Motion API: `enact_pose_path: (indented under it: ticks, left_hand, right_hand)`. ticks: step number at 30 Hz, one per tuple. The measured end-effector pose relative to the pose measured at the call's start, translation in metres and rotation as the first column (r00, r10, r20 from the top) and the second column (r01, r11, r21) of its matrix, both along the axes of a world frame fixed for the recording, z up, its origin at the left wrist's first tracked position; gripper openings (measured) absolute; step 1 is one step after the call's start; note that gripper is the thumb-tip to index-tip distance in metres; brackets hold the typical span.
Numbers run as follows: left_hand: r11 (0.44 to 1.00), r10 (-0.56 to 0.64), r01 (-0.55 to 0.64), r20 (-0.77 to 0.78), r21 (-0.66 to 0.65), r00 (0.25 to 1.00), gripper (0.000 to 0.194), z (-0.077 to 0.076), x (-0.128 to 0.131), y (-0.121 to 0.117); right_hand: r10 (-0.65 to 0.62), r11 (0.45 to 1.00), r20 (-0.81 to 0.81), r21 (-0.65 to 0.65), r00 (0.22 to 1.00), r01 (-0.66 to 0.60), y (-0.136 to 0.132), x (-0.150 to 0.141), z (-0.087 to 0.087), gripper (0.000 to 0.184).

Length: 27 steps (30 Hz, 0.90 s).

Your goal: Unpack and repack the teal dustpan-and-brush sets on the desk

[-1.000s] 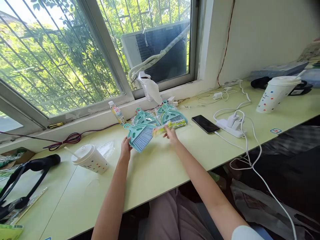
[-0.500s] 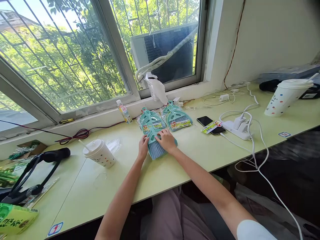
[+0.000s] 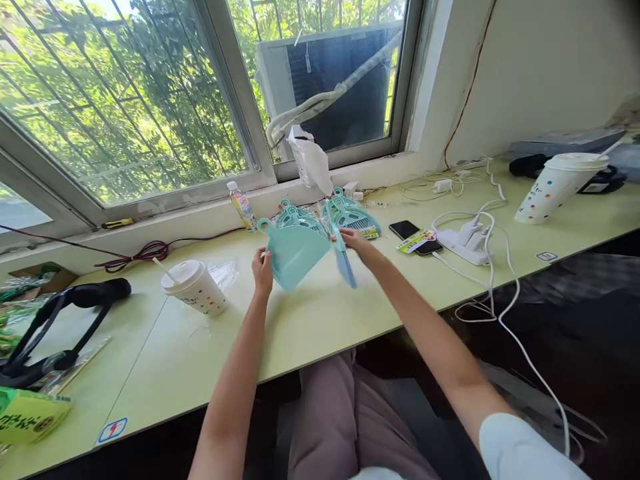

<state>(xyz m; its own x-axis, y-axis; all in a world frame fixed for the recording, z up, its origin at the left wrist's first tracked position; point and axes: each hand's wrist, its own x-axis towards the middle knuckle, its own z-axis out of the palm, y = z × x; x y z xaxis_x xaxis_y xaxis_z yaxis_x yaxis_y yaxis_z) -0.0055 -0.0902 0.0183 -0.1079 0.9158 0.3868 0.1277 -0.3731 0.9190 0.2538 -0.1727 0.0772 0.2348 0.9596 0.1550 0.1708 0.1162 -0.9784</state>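
My left hand (image 3: 263, 269) grips a teal dustpan (image 3: 299, 252) by its left edge and holds it tilted above the table. In my right hand (image 3: 351, 239) is a small teal brush (image 3: 343, 259), its blue-grey bristles hanging down, slightly blurred. The brush is apart from the dustpan, just to its right. Behind them, against the wall below the window, lie more dustpan-and-brush sets: one (image 3: 295, 216) partly hidden by the held dustpan, another (image 3: 356, 217) with a printed label, partly behind the brush.
On the table stand a paper cup (image 3: 196, 291) with a straw, a drink bottle (image 3: 242, 205) and, at right, another cup (image 3: 559, 188). A phone (image 3: 406, 230), a label card (image 3: 417, 241) and a power strip (image 3: 463, 247) with white cables lie right. A black headset-like frame (image 3: 65, 327) is left.
The brush and dustpan, together under both hands before, are now separated and lifted. My left hand has moved left with the dustpan, my right hand right and away with the brush.
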Motion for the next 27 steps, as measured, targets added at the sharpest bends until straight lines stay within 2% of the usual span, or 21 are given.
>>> enact_pose_path:
  ticks: [1, 2, 3, 5, 6, 8, 10, 12, 16, 18, 24, 27]
  left_hand:
    - [0.998, -0.056, 0.055, -0.049, -0.028, 0.997, 0.019, 0.004, -0.005, 0.0]
    - [0.992, -0.115, 0.108, -0.113, -0.063, 0.987, 0.019, 0.008, -0.008, -0.002]
    - [0.984, -0.164, 0.147, -0.196, -0.096, 0.967, 0.02, 0.011, -0.009, -0.004]
    - [0.975, -0.216, 0.172, -0.406, -0.142, 0.888, 0.028, 0.015, -0.008, -0.011]
    - [0.972, -0.231, 0.168, -0.523, -0.165, 0.82, 0.033, 0.016, -0.007, -0.015]
    - [0.962, -0.27, 0.148, -0.722, -0.229, 0.637, 0.037, 0.017, -0.003, -0.023]
    - [0.959, -0.281, 0.118, -0.83, -0.256, 0.482, 0.04, 0.017, 0.001, -0.029]
    - [0.958, -0.286, 0.137, -0.866, -0.252, 0.41, 0.043, 0.017, 0.004, -0.033]
    - [0.941, -0.323, 0.22, -0.88, -0.259, 0.348, 0.038, 0.017, 0.007, -0.036]
    - [0.933, -0.337, 0.246, -0.877, -0.262, 0.343, 0.04, 0.017, 0.007, -0.036]
    - [0.931, -0.34, 0.281, -0.839, -0.234, 0.425, 0.044, 0.009, 0.014, -0.038]
    - [0.93, -0.348, 0.278, -0.817, -0.24, 0.46, 0.046, 0.004, 0.025, -0.043]
  right_hand:
    - [0.052, 0.998, 0.138, -0.025, 0.989, -0.049, -0.008, 0.014, 0.001, 0.013]
    - [0.051, 0.997, 0.323, -0.074, 0.945, -0.028, -0.016, 0.026, 0.001, 0.017]
    - [0.041, 0.99, 0.505, -0.14, 0.862, 0.035, -0.024, 0.037, -0.001, 0.02]
    - [0.048, 0.952, 0.774, -0.226, 0.631, 0.205, -0.04, 0.051, -0.009, 0.025]
    - [0.07, 0.928, 0.846, -0.249, 0.528, 0.277, -0.046, 0.054, -0.014, 0.026]
    - [0.116, 0.896, 0.911, -0.268, 0.395, 0.354, -0.056, 0.055, -0.025, 0.029]
    - [0.143, 0.885, 0.932, -0.271, 0.333, 0.378, -0.061, 0.053, -0.032, 0.032]
    - [0.143, 0.888, 0.946, -0.253, 0.292, 0.383, -0.063, 0.051, -0.036, 0.035]
    - [0.138, 0.899, 0.969, -0.209, 0.204, 0.385, -0.061, 0.048, -0.033, 0.041]
    - [0.166, 0.889, 0.969, -0.226, 0.18, 0.397, -0.061, 0.045, -0.03, 0.043]
    - [0.234, 0.887, 0.969, -0.247, 0.082, 0.39, -0.057, 0.043, -0.023, 0.042]
    - [0.208, 0.907, 0.977, -0.208, 0.041, 0.366, -0.052, 0.047, -0.009, 0.043]
